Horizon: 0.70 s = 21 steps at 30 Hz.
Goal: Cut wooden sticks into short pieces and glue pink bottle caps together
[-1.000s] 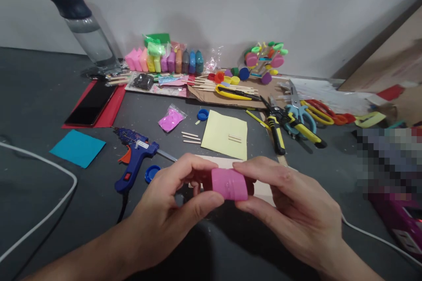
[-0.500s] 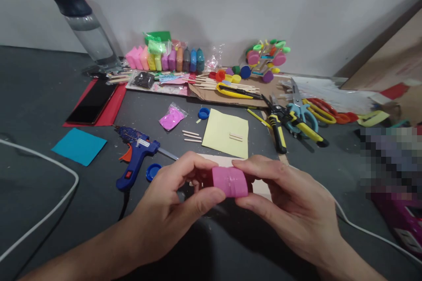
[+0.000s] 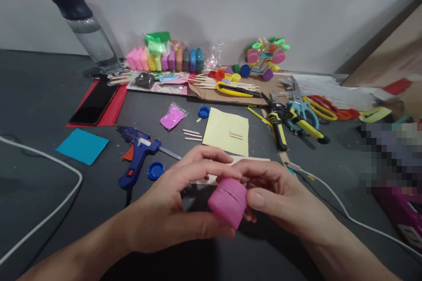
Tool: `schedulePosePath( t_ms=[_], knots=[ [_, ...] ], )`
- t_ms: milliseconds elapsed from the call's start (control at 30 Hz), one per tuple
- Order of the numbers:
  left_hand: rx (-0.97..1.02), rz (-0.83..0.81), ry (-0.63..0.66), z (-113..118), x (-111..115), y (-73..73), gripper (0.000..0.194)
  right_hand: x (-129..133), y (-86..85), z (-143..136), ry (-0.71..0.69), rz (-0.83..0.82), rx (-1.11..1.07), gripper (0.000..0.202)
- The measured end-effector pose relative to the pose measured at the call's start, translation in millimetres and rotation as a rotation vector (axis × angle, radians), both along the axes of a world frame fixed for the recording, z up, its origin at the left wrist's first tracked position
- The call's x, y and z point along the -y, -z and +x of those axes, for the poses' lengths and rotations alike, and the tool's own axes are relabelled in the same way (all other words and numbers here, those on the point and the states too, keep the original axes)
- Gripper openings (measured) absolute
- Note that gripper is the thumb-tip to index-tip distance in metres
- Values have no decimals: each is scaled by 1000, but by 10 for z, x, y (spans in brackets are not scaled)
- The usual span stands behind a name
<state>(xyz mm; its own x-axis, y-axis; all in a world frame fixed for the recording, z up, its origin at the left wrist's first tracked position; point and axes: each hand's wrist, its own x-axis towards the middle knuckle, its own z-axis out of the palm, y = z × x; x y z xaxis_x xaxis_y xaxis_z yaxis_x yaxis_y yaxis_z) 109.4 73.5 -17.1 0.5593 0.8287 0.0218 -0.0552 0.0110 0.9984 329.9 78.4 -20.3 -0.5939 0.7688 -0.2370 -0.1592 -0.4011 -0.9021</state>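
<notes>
Between my two hands is a short pink cylinder (image 3: 227, 202), tilted, with a seam line across its side; it may be clay over bottle caps, but I cannot tell. My left hand (image 3: 184, 204) grips it, thumb beneath and fingers over the top. From the other side, my right hand (image 3: 283, 197) pinches it with the thumb near the seam, its fingertips partly hidden behind. A sheet of pale board (image 3: 253, 164) lies behind the hands. Past it is a yellow paper square (image 3: 217, 129) with short wooden sticks (image 3: 236, 135) on it.
A blue hot glue gun (image 3: 140, 153) and a blue bottle cap (image 3: 155, 170) lie left of my hands. Pliers (image 3: 280, 131) and scissors (image 3: 303, 116) lie at right. Bagged clay (image 3: 173, 116), a phone (image 3: 94, 104) and a water bottle (image 3: 89, 30) are farther back. A white cable (image 3: 339, 204) crosses the right side.
The pink cylinder has turned in my hands and come slightly lower and nearer. My left fingers have moved over its top, and my right thumb has shifted up onto its side.
</notes>
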Motion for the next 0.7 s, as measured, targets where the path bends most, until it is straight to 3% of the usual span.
schedulePosePath(
  t_ms=[500, 600, 700],
  knots=[
    [-58, 152, -69, 11, -2, 37, 39, 4, 57, -30, 9, -20, -43, 27],
    [-12, 222, -102, 6, -9, 66, 43, -30, 104, -3, 61, 0, -54, 29],
    [17, 259, -150, 21, -2, 72, 40, -101, 154, 20, 156, 55, 66, 29]
  ],
)
